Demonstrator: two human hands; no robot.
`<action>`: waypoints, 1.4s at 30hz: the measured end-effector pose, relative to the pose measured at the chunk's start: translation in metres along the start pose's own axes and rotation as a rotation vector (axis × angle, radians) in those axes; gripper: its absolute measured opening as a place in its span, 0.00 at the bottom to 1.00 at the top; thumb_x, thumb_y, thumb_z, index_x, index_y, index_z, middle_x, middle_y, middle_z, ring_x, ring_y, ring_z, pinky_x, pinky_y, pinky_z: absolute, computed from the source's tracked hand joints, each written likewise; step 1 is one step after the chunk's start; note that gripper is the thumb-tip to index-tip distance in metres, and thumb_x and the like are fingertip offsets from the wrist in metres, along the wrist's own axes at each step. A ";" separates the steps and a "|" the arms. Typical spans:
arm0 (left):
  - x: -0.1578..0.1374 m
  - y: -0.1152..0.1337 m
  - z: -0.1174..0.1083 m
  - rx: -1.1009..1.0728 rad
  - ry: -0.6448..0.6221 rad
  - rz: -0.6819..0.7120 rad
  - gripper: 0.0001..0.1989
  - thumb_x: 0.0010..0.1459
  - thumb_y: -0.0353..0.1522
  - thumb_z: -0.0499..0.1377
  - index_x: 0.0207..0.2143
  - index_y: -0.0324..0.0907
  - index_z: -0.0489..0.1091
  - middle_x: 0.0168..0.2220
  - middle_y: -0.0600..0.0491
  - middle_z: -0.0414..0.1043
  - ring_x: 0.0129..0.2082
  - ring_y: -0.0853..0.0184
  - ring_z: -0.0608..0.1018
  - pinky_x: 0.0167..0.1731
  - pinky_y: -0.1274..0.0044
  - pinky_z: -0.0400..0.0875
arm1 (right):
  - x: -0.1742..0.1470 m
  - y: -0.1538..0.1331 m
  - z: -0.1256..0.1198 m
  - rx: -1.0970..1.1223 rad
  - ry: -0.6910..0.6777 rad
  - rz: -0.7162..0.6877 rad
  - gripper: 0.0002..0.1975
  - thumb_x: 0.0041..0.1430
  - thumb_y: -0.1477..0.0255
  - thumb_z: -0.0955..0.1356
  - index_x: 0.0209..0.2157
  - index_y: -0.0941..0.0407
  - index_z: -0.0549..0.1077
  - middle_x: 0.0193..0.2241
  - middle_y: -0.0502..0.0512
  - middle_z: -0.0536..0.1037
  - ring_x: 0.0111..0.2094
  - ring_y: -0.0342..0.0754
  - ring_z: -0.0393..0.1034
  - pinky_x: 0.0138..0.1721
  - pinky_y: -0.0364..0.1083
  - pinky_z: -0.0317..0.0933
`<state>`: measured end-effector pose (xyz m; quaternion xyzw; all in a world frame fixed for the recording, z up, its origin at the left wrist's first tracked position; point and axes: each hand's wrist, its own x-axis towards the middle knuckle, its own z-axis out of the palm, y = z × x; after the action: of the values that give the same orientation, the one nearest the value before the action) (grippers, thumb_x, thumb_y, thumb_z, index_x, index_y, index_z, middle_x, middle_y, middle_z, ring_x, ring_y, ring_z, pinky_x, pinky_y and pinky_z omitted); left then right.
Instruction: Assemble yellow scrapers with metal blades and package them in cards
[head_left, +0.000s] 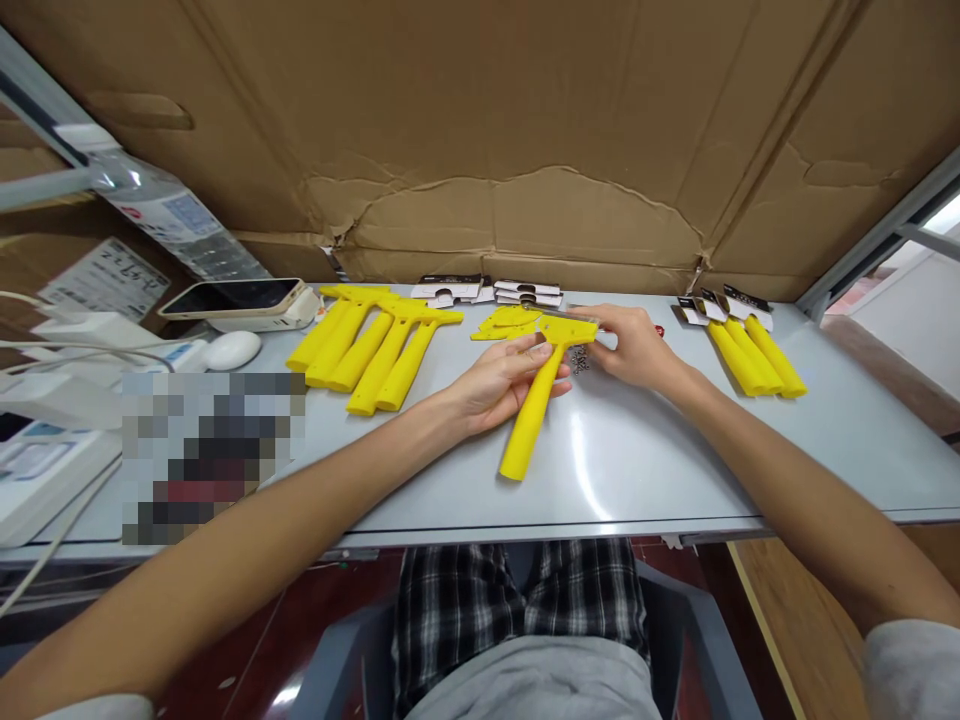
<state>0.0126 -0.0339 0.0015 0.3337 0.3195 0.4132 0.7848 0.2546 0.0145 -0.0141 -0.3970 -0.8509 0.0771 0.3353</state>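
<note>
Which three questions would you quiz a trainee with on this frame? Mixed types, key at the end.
1. Multiple choice: How many carded yellow tools lie toward the right end of the table?
A) two
B) three
C) five

2. True or false: The left hand holds a yellow tool whose handle points toward the near edge of the table.

3. Short answer: Which of the person's hands is nearer the carded yellow tools?

Key:
1. B, three.
2. True.
3. The right hand.
</note>
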 end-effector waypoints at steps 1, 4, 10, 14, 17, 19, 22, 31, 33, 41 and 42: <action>0.001 0.000 -0.001 0.001 -0.002 0.022 0.05 0.69 0.21 0.62 0.44 0.37 0.73 0.38 0.49 0.80 0.35 0.68 0.85 0.44 0.71 0.87 | 0.001 0.002 -0.001 -0.003 0.002 0.008 0.22 0.67 0.70 0.65 0.58 0.55 0.81 0.54 0.56 0.82 0.51 0.45 0.78 0.57 0.45 0.70; 0.004 0.000 -0.004 0.005 0.023 0.087 0.07 0.67 0.21 0.64 0.37 0.38 0.71 0.38 0.50 0.79 0.38 0.68 0.85 0.52 0.66 0.86 | 0.003 0.008 -0.004 -0.040 -0.017 0.043 0.18 0.68 0.71 0.64 0.50 0.58 0.84 0.46 0.57 0.83 0.43 0.43 0.76 0.52 0.44 0.69; 0.008 0.003 -0.007 0.005 0.084 0.142 0.08 0.67 0.20 0.64 0.43 0.39 0.73 0.43 0.50 0.78 0.39 0.67 0.86 0.52 0.63 0.87 | 0.004 0.018 -0.012 -0.141 -0.144 0.198 0.18 0.63 0.74 0.65 0.46 0.57 0.86 0.43 0.56 0.83 0.39 0.41 0.72 0.45 0.42 0.63; 0.008 0.005 -0.005 0.017 0.109 0.158 0.08 0.68 0.20 0.63 0.45 0.39 0.72 0.46 0.48 0.78 0.40 0.65 0.86 0.48 0.66 0.87 | 0.003 0.019 -0.016 -0.163 -0.185 0.244 0.18 0.62 0.73 0.66 0.45 0.58 0.86 0.38 0.56 0.82 0.34 0.40 0.68 0.41 0.43 0.59; 0.008 0.006 -0.004 0.036 0.125 0.166 0.08 0.68 0.20 0.62 0.46 0.39 0.72 0.50 0.46 0.79 0.42 0.63 0.87 0.46 0.66 0.87 | 0.003 0.017 -0.019 -0.147 -0.234 0.235 0.15 0.61 0.70 0.68 0.42 0.58 0.86 0.36 0.56 0.81 0.33 0.39 0.68 0.39 0.42 0.58; 0.008 0.006 -0.004 0.047 0.125 0.173 0.09 0.68 0.20 0.62 0.47 0.38 0.71 0.51 0.45 0.79 0.42 0.63 0.87 0.46 0.66 0.87 | 0.003 0.016 -0.021 -0.130 -0.286 0.216 0.14 0.60 0.69 0.69 0.42 0.57 0.87 0.37 0.56 0.82 0.34 0.39 0.69 0.39 0.42 0.58; 0.009 0.006 -0.006 0.060 0.125 0.179 0.09 0.68 0.20 0.63 0.48 0.38 0.72 0.50 0.44 0.79 0.41 0.63 0.87 0.44 0.66 0.87 | 0.003 0.014 -0.023 -0.123 -0.330 0.229 0.14 0.60 0.69 0.70 0.42 0.56 0.87 0.39 0.55 0.82 0.36 0.39 0.70 0.40 0.41 0.59; 0.015 0.001 -0.018 0.153 0.085 0.240 0.12 0.63 0.26 0.70 0.47 0.39 0.74 0.45 0.49 0.78 0.38 0.67 0.85 0.40 0.73 0.83 | 0.003 0.014 -0.009 -0.159 -0.310 0.231 0.11 0.62 0.69 0.71 0.38 0.57 0.86 0.35 0.54 0.81 0.34 0.38 0.68 0.41 0.42 0.57; 0.016 0.000 -0.020 0.179 0.066 0.256 0.15 0.61 0.28 0.73 0.47 0.39 0.74 0.46 0.49 0.78 0.38 0.67 0.85 0.39 0.74 0.82 | 0.002 0.014 -0.007 -0.167 -0.312 0.237 0.10 0.62 0.70 0.70 0.38 0.56 0.86 0.36 0.54 0.82 0.34 0.39 0.68 0.41 0.42 0.57; 0.010 0.001 -0.014 0.301 0.066 0.235 0.20 0.55 0.33 0.76 0.47 0.40 0.75 0.48 0.48 0.78 0.37 0.65 0.84 0.33 0.76 0.79 | 0.002 0.016 -0.008 -0.168 -0.297 0.233 0.11 0.61 0.70 0.71 0.41 0.55 0.87 0.36 0.53 0.81 0.33 0.39 0.68 0.38 0.41 0.55; 0.009 0.002 -0.014 0.310 0.072 0.237 0.20 0.55 0.32 0.76 0.47 0.40 0.75 0.47 0.48 0.78 0.36 0.65 0.84 0.31 0.76 0.78 | 0.002 0.015 -0.008 -0.170 -0.306 0.226 0.11 0.61 0.71 0.70 0.40 0.55 0.86 0.36 0.53 0.82 0.34 0.39 0.68 0.38 0.41 0.55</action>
<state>0.0054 -0.0216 -0.0068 0.4706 0.3657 0.4602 0.6580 0.2681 0.0253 -0.0125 -0.5006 -0.8453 0.1015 0.1568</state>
